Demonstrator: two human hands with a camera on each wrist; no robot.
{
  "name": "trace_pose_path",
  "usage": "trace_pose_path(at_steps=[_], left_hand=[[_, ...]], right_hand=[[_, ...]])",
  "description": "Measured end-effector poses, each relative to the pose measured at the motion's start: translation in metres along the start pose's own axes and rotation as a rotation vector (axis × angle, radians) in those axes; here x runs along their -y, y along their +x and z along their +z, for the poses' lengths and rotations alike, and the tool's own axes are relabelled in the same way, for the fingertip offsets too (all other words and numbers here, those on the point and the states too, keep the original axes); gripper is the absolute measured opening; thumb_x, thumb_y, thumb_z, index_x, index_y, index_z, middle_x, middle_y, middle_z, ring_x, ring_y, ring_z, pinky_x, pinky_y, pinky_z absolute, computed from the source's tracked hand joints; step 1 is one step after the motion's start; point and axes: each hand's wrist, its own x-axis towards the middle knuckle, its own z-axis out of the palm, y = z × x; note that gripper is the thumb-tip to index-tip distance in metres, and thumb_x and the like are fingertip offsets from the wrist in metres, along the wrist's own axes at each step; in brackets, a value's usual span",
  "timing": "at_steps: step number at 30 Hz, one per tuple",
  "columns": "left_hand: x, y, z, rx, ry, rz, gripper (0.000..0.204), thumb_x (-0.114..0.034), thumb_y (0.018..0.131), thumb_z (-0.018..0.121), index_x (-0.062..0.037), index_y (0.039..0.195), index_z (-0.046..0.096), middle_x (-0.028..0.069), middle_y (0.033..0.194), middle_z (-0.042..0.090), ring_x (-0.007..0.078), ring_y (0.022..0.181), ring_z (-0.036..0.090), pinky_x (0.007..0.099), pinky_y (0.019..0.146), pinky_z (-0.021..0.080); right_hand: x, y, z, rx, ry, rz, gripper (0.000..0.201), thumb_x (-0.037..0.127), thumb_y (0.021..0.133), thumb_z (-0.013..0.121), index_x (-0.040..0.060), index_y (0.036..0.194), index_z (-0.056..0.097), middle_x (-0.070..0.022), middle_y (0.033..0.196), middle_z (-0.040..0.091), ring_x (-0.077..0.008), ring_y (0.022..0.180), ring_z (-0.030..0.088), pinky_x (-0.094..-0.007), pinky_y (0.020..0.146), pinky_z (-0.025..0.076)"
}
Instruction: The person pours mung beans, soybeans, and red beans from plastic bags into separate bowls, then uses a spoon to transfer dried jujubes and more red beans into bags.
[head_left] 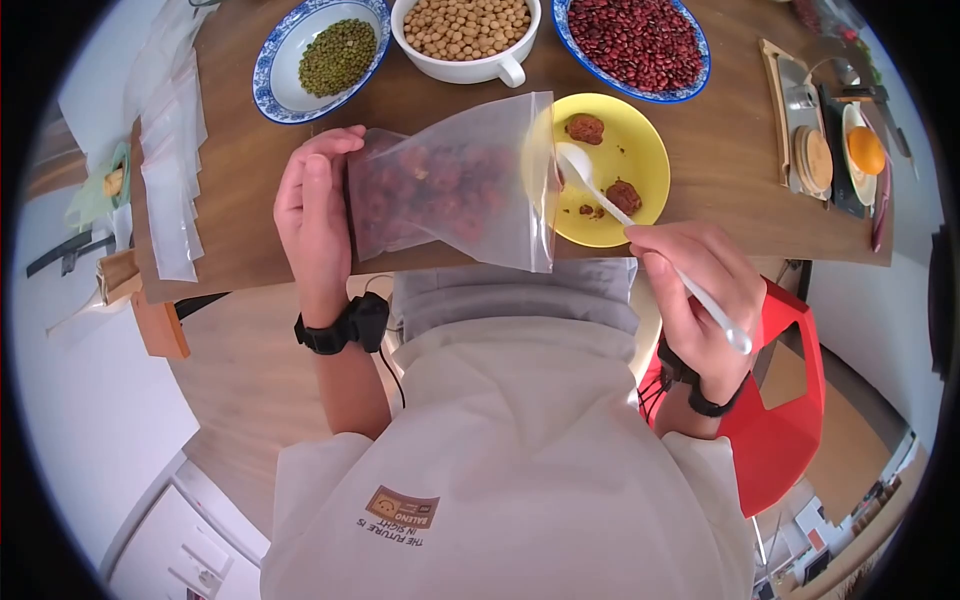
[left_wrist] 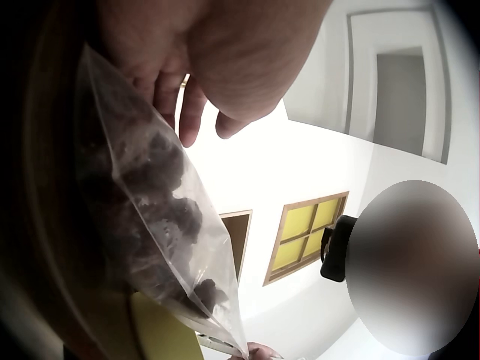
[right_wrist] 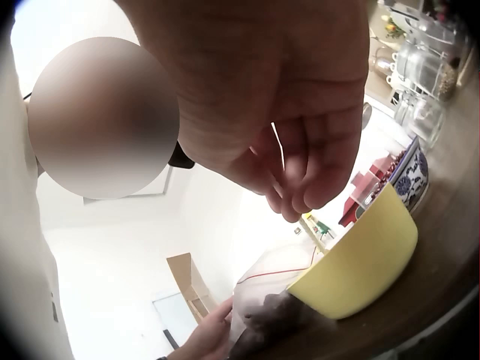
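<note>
A clear zip bag point(head_left: 440, 190) full of dark red, wrinkled pieces lies across the table's front edge, its mouth overlapping the yellow bowl point(head_left: 655, 165). At the bag's far-left end, my left hand point(head_left: 318, 205) rests against it with fingers loosely extended. My right hand point(head_left: 705, 285) pinches the handle of a white spoon point(head_left: 610, 208), whose head is over the yellow bowl beside the bag's mouth. Inside that bowl are reddish-brown lumps point(head_left: 623, 197) and crumbs. In the left wrist view the fingers point(left_wrist: 191, 120) hang relaxed along the bag point(left_wrist: 161, 202).
Along the back stand a blue-rimmed dish point(head_left: 270, 75) of green beans, a white cup-like bowl point(head_left: 460, 70) of chickpeas and a blue-rimmed bowl point(head_left: 635, 92) of red beans. Flat plastic bags point(head_left: 170, 190) lie at left. A wooden tray point(head_left: 785, 120) and an orange point(head_left: 865, 150) sit at right.
</note>
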Motion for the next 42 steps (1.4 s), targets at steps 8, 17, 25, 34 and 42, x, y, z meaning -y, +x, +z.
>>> trace_pose_path(at_steps=[8,17,25,34,42], left_hand=[[0.000,-0.001,0.000,-0.007,-0.012,-0.001,0.030,-0.019,0.110,0.046,0.0054,0.112,0.064,0.0145,0.119,0.065,0.0266,0.122,0.059,0.0403,0.111,0.042],[0.000,0.000,-0.001,-0.029,-0.018,-0.001,0.029,-0.017,0.109,0.046,0.0053,0.109,0.065,0.0138,0.117,0.066,0.0253,0.120,0.060,0.0384,0.109,0.043],[0.000,0.000,-0.002,-0.020,-0.029,-0.008,0.027,-0.016,0.109,0.048,0.0047,0.107,0.067,0.0122,0.116,0.067,0.0233,0.119,0.061,0.0363,0.106,0.044],[-0.005,-0.001,0.001,-0.032,-0.003,-0.007,0.026,-0.016,0.108,0.051,0.0038,0.106,0.068,0.0110,0.114,0.069,0.0223,0.118,0.062,0.0353,0.105,0.044],[-0.004,0.000,0.001,-0.034,0.009,-0.006,0.025,-0.016,0.107,0.052,0.0036,0.106,0.068,0.0109,0.114,0.069,0.0214,0.117,0.062,0.0344,0.104,0.045]], right_hand=[[-0.016,-0.013,-0.001,-0.099,0.510,0.470,0.020,0.008,0.103,0.060,-0.0057,0.109,0.074,-0.0111,0.087,0.074,-0.0137,0.076,0.068,-0.0258,0.067,0.055],[-0.016,-0.017,-0.009,-0.152,0.553,0.464,0.021,0.008,0.104,0.058,-0.0072,0.109,0.072,-0.0106,0.085,0.071,-0.0142,0.072,0.064,-0.0267,0.067,0.053],[0.005,-0.018,-0.017,-0.311,0.459,0.337,0.027,0.016,0.104,0.061,-0.0079,0.109,0.071,-0.0139,0.084,0.072,-0.0175,0.069,0.066,-0.0290,0.062,0.055],[0.031,-0.007,-0.007,-0.085,0.252,0.189,0.024,0.002,0.094,0.069,-0.0126,0.114,0.069,-0.0202,0.085,0.074,-0.0228,0.074,0.074,-0.0300,0.067,0.057],[0.029,-0.008,-0.006,-0.124,0.171,0.139,0.017,0.004,0.091,0.072,-0.0074,0.103,0.074,-0.0123,0.079,0.071,-0.0206,0.068,0.069,-0.0293,0.062,0.053]])
